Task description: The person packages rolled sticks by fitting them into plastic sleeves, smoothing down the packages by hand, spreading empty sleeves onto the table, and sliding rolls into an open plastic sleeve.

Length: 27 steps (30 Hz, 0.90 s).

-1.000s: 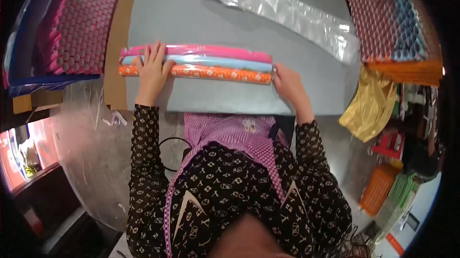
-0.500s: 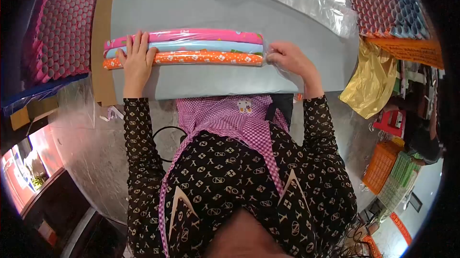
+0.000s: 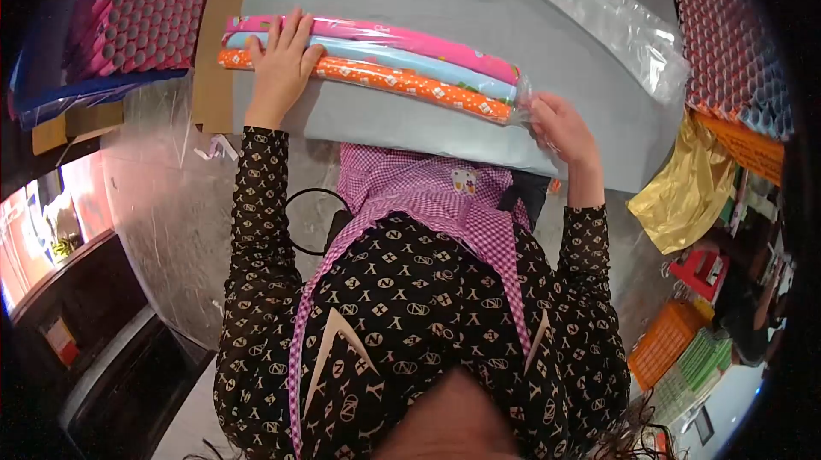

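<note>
Three patterned rolls, pink, light blue and orange, lie side by side inside one clear plastic sleeve on a grey table. Across their left part my left hand rests from above, its fingers stretched out and somewhat apart. At the sleeve's right end, my right hand is closed with thumb and fingers pinching the loose plastic just beyond the rolls. Some of those fingertips are hidden.
Another long clear plastic sleeve lies across the far right of the table. Stacked pink tubes stand at the left, more tubes at the right. Gold sheeting hangs off the right edge; orange crates are lower right.
The view has shifted and turned, so the rolls now slant down to the right. My left hand stays on the rolls, and my right hand still pinches the sleeve's end.
</note>
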{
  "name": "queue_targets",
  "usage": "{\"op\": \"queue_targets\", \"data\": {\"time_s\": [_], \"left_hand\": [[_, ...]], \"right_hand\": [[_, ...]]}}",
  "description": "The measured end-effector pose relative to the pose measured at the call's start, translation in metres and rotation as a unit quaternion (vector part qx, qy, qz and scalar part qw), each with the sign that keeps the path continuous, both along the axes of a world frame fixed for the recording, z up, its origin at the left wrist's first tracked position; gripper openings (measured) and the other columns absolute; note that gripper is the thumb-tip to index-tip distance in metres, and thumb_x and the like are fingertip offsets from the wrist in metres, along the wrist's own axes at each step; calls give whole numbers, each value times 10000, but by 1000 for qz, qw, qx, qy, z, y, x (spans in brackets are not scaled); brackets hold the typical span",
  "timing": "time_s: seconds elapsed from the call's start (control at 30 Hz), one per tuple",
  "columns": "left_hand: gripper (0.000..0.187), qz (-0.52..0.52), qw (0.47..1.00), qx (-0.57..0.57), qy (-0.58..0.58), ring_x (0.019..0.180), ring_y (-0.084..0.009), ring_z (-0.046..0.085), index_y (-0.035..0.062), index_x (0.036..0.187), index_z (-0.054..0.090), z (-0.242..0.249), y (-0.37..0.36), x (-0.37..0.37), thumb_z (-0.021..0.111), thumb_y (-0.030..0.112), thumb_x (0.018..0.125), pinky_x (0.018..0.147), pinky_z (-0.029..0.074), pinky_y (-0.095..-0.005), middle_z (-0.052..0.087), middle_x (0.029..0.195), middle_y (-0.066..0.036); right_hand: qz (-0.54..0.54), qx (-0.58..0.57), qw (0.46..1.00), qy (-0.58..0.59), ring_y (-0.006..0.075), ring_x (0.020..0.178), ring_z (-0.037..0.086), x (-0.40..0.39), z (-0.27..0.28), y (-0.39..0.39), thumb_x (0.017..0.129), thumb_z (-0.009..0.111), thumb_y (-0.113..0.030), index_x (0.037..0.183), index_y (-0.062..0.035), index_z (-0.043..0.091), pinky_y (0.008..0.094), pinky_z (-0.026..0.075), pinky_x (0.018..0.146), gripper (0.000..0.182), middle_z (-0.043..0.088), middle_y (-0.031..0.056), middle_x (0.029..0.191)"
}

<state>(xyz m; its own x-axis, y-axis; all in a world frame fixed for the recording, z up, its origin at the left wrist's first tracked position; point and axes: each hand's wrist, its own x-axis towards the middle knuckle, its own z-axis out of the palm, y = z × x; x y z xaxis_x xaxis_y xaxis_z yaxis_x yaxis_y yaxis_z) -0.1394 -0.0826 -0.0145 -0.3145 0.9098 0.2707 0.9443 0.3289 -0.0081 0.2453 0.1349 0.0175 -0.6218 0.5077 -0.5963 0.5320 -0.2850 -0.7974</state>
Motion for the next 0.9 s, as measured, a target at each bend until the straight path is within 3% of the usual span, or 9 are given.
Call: {"op": "queue_targets", "data": {"time_s": [0.07, 0.17, 0.3, 0.53, 0.6, 0.7, 0.77, 0.9], "left_hand": [[510, -5, 1000, 1, 1, 1362, -310, 348, 150, 1391, 451, -3, 0, -2, 459, 405, 950, 1047, 178, -622, 408, 1471, -73], [511, -5, 1000, 0, -3, 1367, -309, 341, 153, 1397, 445, -3, 0, -1, 455, 404, 952, 1051, 170, -621, 404, 1476, -68], [511, 5, 1000, -7, -2, 1380, -312, 324, 159, 1401, 442, 0, 1, 1, 456, 400, 952, 1057, 163, -620, 398, 1481, -67], [513, 16, 1000, -22, 11, 1379, -319, 322, 135, 1394, 447, -1, -1, 3, 456, 394, 951, 1055, 166, -623, 390, 1484, -75], [524, 32, 999, -25, 24, 1378, -317, 325, 127, 1397, 441, 2, 0, 5, 460, 393, 946, 1058, 161, -634, 386, 1486, -74], [497, 48, 993, -67, 80, 1360, -312, 355, 135, 1365, 484, 11, 1, 13, 499, 369, 926, 1033, 200, -567, 421, 1460, -84], [536, 46, 996, -75, 31, 1366, -329, 340, 131, 1393, 446, 9, 3, 13, 473, 397, 928, 1066, 164, -645, 391, 1482, -73], [516, 33, 998, -25, 39, 1347, -320, 369, 135, 1365, 477, 7, -1, 15, 475, 405, 926, 1061, 181, -635, 427, 1456, -75]], "right_hand": [[-12, -17, 1000, -6, 25, 540, 397, 0, -1, -1, 908, 573, -285, 992, -30, 661, 201, 303, 458, 283, 463, -67, 625], [7, 46, 999, -30, 41, 593, 427, -9, 2, -3, 886, 604, -284, 889, -1, 674, 221, 343, 523, 292, 514, -57, 671], [-11, 88, 996, -18, 45, 656, 487, -20, -5, -9, 862, 632, -238, 886, 21, 670, 220, 375, 564, 262, 581, -32, 729], [-52, 123, 991, 2, 47, 644, 494, -21, -11, -12, 856, 630, -207, 883, 22, 658, 225, 380, 562, 232, 590, -26, 722], [-70, 150, 986, 5, 43, 608, 471, -23, -12, -13, 855, 626, -190, 831, -6, 645, 227, 361, 531, 186, 558, -35, 680], [-66, 127, 990, 16, 37, 550, 435, -21, -24, -6, 857, 630, -187, 788, -41, 627, 215, 319, 480, 162, 516, -45, 638], [-64, 115, 991, 16, 33, 524, 418, -26, -18, -8, 858, 632, -188, 782, -51, 622, 208, 298, 460, 158, 503, -50, 626], [-76, 82, 994, 6, 28, 471, 391, -27, -17, -5, 864, 631, -180, 775, -65, 608, 195, 265, 426, 147, 490, -59, 607]]}}
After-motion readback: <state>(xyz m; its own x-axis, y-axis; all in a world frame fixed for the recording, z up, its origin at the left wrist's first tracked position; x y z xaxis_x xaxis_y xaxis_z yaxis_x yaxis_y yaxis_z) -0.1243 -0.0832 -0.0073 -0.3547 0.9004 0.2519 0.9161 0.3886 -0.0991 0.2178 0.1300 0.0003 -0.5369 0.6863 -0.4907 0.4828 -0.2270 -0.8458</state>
